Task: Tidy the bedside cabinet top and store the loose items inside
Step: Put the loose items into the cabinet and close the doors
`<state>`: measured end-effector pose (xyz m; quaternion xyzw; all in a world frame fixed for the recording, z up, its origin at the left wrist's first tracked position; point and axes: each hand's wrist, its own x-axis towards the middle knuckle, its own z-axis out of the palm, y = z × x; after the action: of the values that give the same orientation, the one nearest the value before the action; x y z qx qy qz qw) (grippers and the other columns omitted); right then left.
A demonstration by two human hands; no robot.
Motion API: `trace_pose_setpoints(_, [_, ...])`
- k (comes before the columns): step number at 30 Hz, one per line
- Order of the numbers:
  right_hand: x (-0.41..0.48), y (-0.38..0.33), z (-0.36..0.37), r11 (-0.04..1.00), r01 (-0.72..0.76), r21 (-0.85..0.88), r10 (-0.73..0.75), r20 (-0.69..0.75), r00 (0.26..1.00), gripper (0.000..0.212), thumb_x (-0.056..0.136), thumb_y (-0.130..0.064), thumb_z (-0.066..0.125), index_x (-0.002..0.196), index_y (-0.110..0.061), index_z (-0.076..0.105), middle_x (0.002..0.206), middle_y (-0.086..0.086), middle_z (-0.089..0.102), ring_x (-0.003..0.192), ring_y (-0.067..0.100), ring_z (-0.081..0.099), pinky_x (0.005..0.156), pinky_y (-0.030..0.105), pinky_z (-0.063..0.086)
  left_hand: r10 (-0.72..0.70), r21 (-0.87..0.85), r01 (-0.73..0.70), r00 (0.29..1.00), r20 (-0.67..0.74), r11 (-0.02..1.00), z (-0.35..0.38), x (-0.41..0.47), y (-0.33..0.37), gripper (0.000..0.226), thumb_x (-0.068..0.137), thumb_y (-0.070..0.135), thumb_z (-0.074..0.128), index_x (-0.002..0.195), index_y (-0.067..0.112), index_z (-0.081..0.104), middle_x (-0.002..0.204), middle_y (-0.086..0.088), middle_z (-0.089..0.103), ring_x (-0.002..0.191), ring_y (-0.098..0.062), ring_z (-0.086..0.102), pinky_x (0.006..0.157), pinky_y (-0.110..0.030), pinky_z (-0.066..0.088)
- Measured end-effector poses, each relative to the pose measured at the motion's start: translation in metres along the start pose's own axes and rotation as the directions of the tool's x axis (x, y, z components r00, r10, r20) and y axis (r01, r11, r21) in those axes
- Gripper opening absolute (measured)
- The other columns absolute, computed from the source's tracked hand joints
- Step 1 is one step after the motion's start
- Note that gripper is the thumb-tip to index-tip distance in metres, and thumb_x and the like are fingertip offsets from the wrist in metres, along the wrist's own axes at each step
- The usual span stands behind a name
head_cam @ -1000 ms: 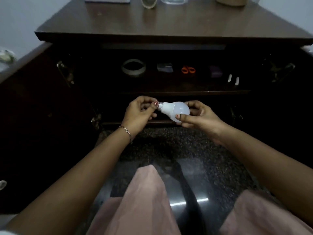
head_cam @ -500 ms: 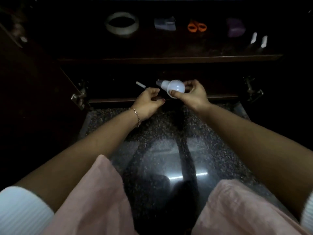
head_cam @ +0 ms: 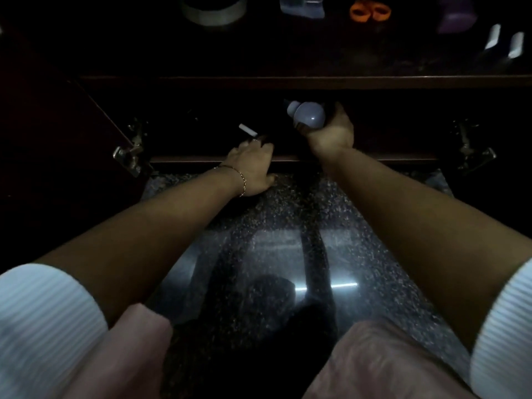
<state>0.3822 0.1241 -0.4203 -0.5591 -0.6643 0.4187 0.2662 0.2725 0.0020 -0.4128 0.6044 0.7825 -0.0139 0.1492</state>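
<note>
You're in a dim home room. A polished speckled stone floor [head_cam: 359, 226] lies on the near side of your left hand [head_cam: 253, 168] and right hand [head_cam: 331, 133]. Ahead is an open dark wood cabinet [head_cam: 388, 158], and its shelf [head_cam: 288, 80] above holds household bits: tape roll [head_cam: 213, 12], orange scissors [head_cam: 370, 12].

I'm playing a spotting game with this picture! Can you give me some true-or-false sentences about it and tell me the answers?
1. The right hand holds a white light bulb. True.
2. The orange scissors are in the left hand. False: they lie on the upper shelf.
3. Both hands hold the light bulb. False: only the right hand does; the left hand is down at the lower shelf's edge.
4. A tape roll sits on the same shelf as the orange scissors. True.
5. A bracelet is on the left wrist. True.
</note>
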Motion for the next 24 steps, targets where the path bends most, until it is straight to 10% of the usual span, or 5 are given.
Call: trace_pose_setpoints(24, [0.008,0.001,0.007,0.994,0.021,-0.111,-0.020,0.012,1.000,0.089,0.058,-0.043,0.088,0.134,-0.018,0.047,0.133,0.001,0.058,0.121,0.021,0.055,0.098,0.032,0.047,-0.010,-0.158,0.007,1.000,-0.015,0.987,0.005,0.010,-0.008,0.065,0.082,0.038,0.063,0.135,0.008,0.041,0.147,-0.016,0.033,0.133,-0.035,0.032,0.108,-0.035,0.032])
